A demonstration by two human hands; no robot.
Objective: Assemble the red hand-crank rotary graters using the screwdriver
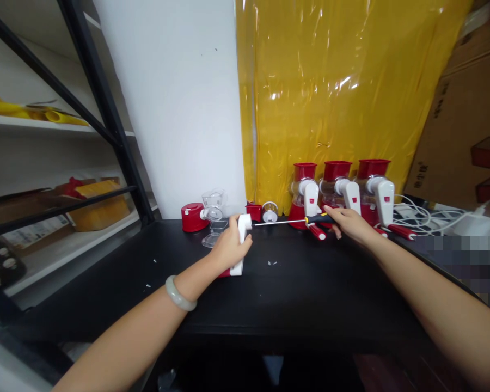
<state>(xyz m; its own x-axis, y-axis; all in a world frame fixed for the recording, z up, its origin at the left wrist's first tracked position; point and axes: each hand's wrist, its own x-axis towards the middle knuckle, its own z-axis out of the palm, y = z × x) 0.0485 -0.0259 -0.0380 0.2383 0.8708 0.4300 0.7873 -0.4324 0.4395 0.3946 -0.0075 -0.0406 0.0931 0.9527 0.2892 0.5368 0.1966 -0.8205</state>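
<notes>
My left hand (227, 247), with a pale bangle (179, 294) on its wrist, is closed around a white crank handle (244, 222) with a red part at its lower end. My right hand (349, 223) grips a screwdriver (319, 218) by its black and yellow handle. The long shaft lies level, pointing left, and its tip meets or comes very near the round end of the crank. Behind my left hand stand a red base (194, 216) and clear plastic parts (214, 198). A red pusher (253, 211) and a metal grating drum (270, 211) sit just beyond the shaft.
Three red and white rotary graters (306, 193) stand in a row at the back right of the black table (294, 299). White cables (428, 215) lie beside them. Small white bits (272, 263) are scattered on the tabletop. Shelving (118, 130) rises at left, a cardboard box (465, 120) at right.
</notes>
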